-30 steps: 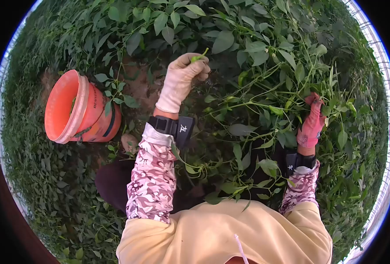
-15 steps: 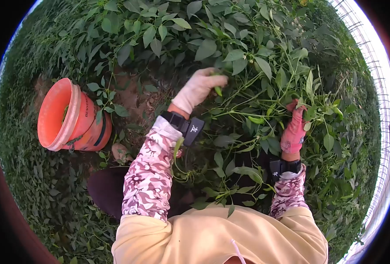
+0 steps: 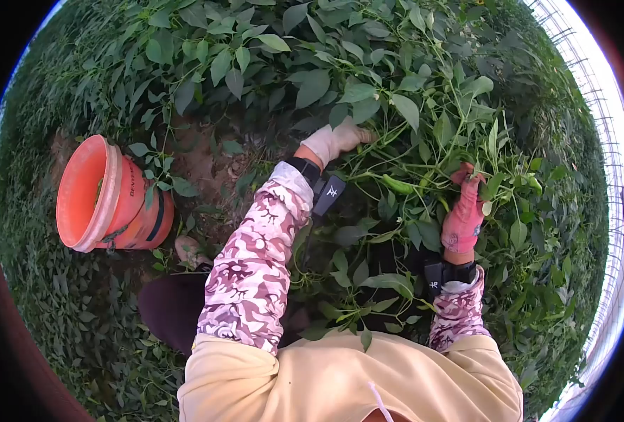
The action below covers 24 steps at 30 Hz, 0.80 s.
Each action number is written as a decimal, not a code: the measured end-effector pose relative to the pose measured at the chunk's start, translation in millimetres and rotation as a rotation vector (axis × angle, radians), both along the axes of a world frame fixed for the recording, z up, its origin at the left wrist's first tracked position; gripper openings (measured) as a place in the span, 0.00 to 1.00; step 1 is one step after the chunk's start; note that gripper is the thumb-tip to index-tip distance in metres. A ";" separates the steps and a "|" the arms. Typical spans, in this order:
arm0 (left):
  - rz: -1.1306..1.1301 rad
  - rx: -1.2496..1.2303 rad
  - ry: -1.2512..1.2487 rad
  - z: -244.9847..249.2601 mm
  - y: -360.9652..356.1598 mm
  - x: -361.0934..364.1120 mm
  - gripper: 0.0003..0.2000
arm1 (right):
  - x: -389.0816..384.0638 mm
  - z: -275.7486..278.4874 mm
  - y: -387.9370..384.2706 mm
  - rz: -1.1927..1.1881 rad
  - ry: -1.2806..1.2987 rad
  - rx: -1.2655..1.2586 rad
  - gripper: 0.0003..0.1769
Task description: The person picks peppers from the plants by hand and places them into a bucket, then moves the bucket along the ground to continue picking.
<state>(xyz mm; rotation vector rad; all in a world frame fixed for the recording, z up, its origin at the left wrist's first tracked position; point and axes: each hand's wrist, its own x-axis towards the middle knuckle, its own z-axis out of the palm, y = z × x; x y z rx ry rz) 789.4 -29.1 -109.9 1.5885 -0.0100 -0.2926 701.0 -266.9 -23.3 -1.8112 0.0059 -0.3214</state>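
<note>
My left hand [image 3: 338,141], in a whitish glove, reaches into the pepper plant [image 3: 389,158] at the middle. Its fingers are closed among the stems; what they hold is hidden. My right hand [image 3: 463,216], in a pink glove, is raised at the plant's right side, its fingertips closed round a branch among the leaves. Between the two hands hangs a green pepper [image 3: 398,185]. Another green pepper [image 3: 534,184] hangs to the right of my right hand.
An orange bucket [image 3: 137,204] stands tilted on the left, with something green inside. Dense foliage [image 3: 115,63] surrounds me, with bare soil [image 3: 198,151] between bucket and plant. A low leafy branch [image 3: 368,306] lies before my body. Netting [image 3: 593,91] runs along the right edge.
My left hand has moved slightly right and down into the stems; the green pepper seen in it before no longer shows. My right hand stays at nearly the same spot.
</note>
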 end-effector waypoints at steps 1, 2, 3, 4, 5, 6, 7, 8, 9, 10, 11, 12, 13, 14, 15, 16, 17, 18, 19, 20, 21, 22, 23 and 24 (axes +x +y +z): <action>-0.080 0.163 0.002 11.6 -0.2 -5.3 0.19 | 2.3 -10.8 -5.5 0.002 0.000 0.003 0.24; -0.121 0.084 -0.017 13.6 4.0 -9.7 0.19 | 6.6 -30.5 -17.8 0.099 -0.052 0.267 0.26; -0.126 0.091 -0.013 8.0 7.8 -7.2 0.19 | 9.1 -38.2 -24.7 0.192 -0.105 0.531 0.28; -0.194 0.136 -0.071 1.5 11.6 -4.8 0.20 | 9.6 -42.7 -30.2 0.148 -0.066 0.452 0.29; -0.260 0.179 -0.125 3.7 13.3 -6.3 0.20 | 9.5 -40.9 -30.2 0.106 -0.025 0.374 0.31; -0.262 0.183 -0.115 6.7 12.2 -5.9 0.20 | 7.4 -36.5 -30.7 0.150 -0.068 0.284 0.30; -0.220 0.199 -0.128 11.5 10.1 -2.6 0.18 | 6.5 -30.3 -28.9 0.194 -0.117 0.194 0.29; -0.177 0.217 -0.145 17.5 9.6 0.1 0.16 | 6.1 -26.0 -24.1 0.194 -0.118 0.202 0.29; -0.178 0.224 -0.144 16.0 14.0 3.6 0.16 | 4.4 -21.5 -17.3 0.090 -0.063 0.099 0.27; 0.079 0.475 -0.332 14.7 22.0 6.6 0.15 | 1.7 -17.1 -12.1 -0.015 -0.006 -0.005 0.25; 0.341 0.721 -0.518 12.4 30.6 5.7 0.15 | -0.4 -11.6 -9.1 -0.018 -0.002 0.000 0.25; 0.340 0.814 -0.395 32.5 42.8 0.9 0.14 | -0.1 -5.7 -5.7 -0.001 -0.033 -0.003 0.24; 0.339 0.908 -0.269 53.5 57.9 -5.2 0.14 | 0.5 -3.7 -2.4 0.016 -0.064 -0.002 0.22; 0.237 0.918 -0.220 51.8 72.5 -14.3 0.15 | 0.9 -12.3 -5.1 0.018 -0.172 -0.058 0.21; 0.147 1.125 -0.295 57.9 82.5 -30.1 0.15 | 10.0 -22.5 -12.5 -0.003 -0.115 0.032 0.20; 0.182 1.079 -0.414 64.1 95.3 -46.6 0.13 | 12.7 -28.7 -20.6 0.010 -0.080 0.075 0.21; 0.207 1.033 -0.530 73.6 110.0 -64.1 0.11 | 10.7 -28.7 -20.9 0.015 -0.137 -0.047 0.21; 0.348 0.983 -0.633 98.6 124.0 -86.0 0.10 | 9.0 -28.7 -21.1 0.012 -0.197 -0.167 0.22; 0.491 0.922 -0.742 128.7 139.2 -108.0 0.10 | 9.0 -27.1 -19.9 0.010 -0.359 -0.460 0.22; 0.682 0.954 -0.775 150.4 164.1 -125.5 0.10 | 13.5 -21.0 -16.5 -0.005 -0.110 -0.092 0.24; 0.851 0.930 -0.801 175.4 184.1 -146.0 0.09 | 15.2 -25.6 -17.9 0.027 -0.054 0.286 0.25; 0.995 0.803 -0.843 188.6 214.0 -162.3 0.09 | 14.0 -20.9 -13.9 0.008 -0.030 0.163 0.25; 1.114 0.775 -0.778 200.8 250.5 -176.2 0.09 | 12.6 -7.7 -8.3 -0.007 -0.009 0.040 0.25; 1.123 0.782 -0.767 200.3 254.3 -187.7 0.09 | 6.9 -8.0 -3.3 0.006 -0.003 0.038 0.25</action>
